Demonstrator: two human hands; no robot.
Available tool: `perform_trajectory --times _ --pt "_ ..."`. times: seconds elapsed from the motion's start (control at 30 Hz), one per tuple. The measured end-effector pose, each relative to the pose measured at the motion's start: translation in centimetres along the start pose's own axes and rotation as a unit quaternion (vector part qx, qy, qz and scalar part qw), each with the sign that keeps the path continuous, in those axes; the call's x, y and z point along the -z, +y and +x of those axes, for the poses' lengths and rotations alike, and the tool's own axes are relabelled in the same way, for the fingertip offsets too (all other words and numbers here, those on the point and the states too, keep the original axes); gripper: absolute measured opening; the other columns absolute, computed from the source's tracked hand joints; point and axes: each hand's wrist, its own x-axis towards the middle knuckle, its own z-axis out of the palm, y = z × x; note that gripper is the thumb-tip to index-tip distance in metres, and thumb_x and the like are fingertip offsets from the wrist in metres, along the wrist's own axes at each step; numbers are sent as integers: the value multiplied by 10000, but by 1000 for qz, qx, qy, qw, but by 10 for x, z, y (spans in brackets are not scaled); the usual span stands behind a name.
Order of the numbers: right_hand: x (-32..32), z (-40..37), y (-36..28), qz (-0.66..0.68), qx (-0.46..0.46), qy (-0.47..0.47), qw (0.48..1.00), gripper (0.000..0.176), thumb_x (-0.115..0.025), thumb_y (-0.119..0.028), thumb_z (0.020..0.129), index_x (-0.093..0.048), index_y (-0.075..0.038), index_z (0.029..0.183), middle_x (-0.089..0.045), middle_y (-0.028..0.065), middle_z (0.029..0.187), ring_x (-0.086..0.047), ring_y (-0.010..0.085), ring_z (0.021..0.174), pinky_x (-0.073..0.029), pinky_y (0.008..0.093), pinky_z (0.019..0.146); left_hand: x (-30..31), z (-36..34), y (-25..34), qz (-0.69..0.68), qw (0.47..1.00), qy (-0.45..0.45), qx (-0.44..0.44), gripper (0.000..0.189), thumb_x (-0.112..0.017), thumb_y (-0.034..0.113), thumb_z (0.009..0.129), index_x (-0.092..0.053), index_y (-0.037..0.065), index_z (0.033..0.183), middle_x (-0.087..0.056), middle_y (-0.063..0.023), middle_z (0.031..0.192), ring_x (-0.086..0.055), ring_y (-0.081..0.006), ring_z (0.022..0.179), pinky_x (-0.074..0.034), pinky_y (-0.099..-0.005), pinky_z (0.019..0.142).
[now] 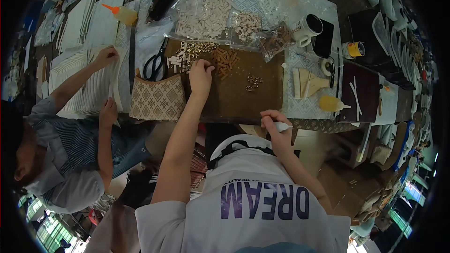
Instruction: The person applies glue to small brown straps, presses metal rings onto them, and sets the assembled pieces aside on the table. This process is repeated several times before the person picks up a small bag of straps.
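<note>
My left hand (200, 77) is over the brown work board (248, 100), fingers pinched together between a heap of gold metal rings (197, 48) and a pile of small brown strips (225, 60). What is between its fingertips, if anything, is too small to see. At the board's near edge, my right hand (277, 129) is closed around a small white object (282, 126) with a narrow end. Several small white strips (179, 63) lie left of the rings. A few gold metal pieces (254, 83) sit apart on the right of the board. A patterned beige pouch (158, 97) lies left of my forearm.
Black scissors (155, 65) lie beyond the pouch. Bags of small pale pieces (206, 18) line the back. A mug (307, 29), a wide brush (309, 83) and a yellow glue bottle (332, 104) are at right. At left, a co-worker's hands (108, 56) handle stacked white sheets (79, 84).
</note>
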Motion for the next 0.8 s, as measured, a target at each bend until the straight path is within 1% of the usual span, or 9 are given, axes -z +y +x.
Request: perform_trajectory --times 0.07,0.1,0.2,0.27,0.33,0.57,0.67,0.77,0.8 --pt "-3 3 0 1 8 -5 1000 179 -571 -121 886 -594 1 1016 -582 24 834 -527 73 741 -425 209 680 1 -2 -6 -11 1000 3 -3 158 -693 116 748 -611 10 832 -614 -101 796 -597 -266 727 -479 -339 671" --pt "-6 6 -2 6 1 -8 1000 187 -574 -124 886 -593 2 1023 -586 27 841 -531 75 742 -431 211 686 13 -8 3 -59 998 -24 23 123 -672 86 747 -610 13 824 -599 -107 752 -593 -266 712 -471 -359 667" --pt "-17 17 -4 29 -23 -21 999 204 -584 -130 882 -593 0 1038 -598 29 854 -548 79 747 -449 211 695 55 -41 47 -239 968 -73 5 100 -683 35 731 -619 17 806 -604 -89 742 -601 -203 704 -478 -302 642" --pt "-27 27 -9 50 -32 -36 998 207 -594 -131 877 -600 -5 1041 -606 23 853 -565 80 753 -464 205 686 75 -68 63 -305 937 -127 -115 129 -699 -17 707 -629 25 807 -610 -70 784 -600 -163 717 -479 -262 627" --pt "-33 31 -12 37 -54 -70 995 211 -601 -127 872 -599 8 1034 -613 33 854 -572 90 758 -477 217 687 93 -87 84 -327 914 -156 -185 137 -702 -37 701 -632 27 800 -612 -61 821 -609 -171 719 -492 -265 613" --pt "-38 39 -11 61 -81 -80 992 190 -612 -128 861 -607 6 995 -613 33 814 -567 94 717 -467 218 658 89 -82 73 -327 909 -160 -201 135 -690 -38 711 -640 39 811 -608 -72 834 -620 -188 731 -512 -272 596" --pt "-33 39 -8 70 -96 -78 990 182 -625 -126 853 -617 7 977 -613 26 787 -568 89 699 -470 216 652 86 -71 74 -308 905 -132 -262 151 -698 -11 709 -643 47 838 -607 -73 826 -616 -206 727 -512 -275 609" --pt "-27 40 -2 59 -99 -48 992 182 -633 -129 849 -622 7 970 -613 24 773 -572 86 698 -474 216 651 90 -59 80 -275 907 -202 -248 172 -677 31 736 -649 68 901 -621 -98 844 -622 -264 768 -513 -310 667" --pt "-25 40 -2 55 -97 -32 993 182 -633 -131 849 -621 6 969 -613 25 773 -572 87 700 -474 218 653 81 -52 71 -211 937 -155 -230 163 -668 42 750 -650 67 910 -628 -117 880 -622 -285 791 -508 -316 681"
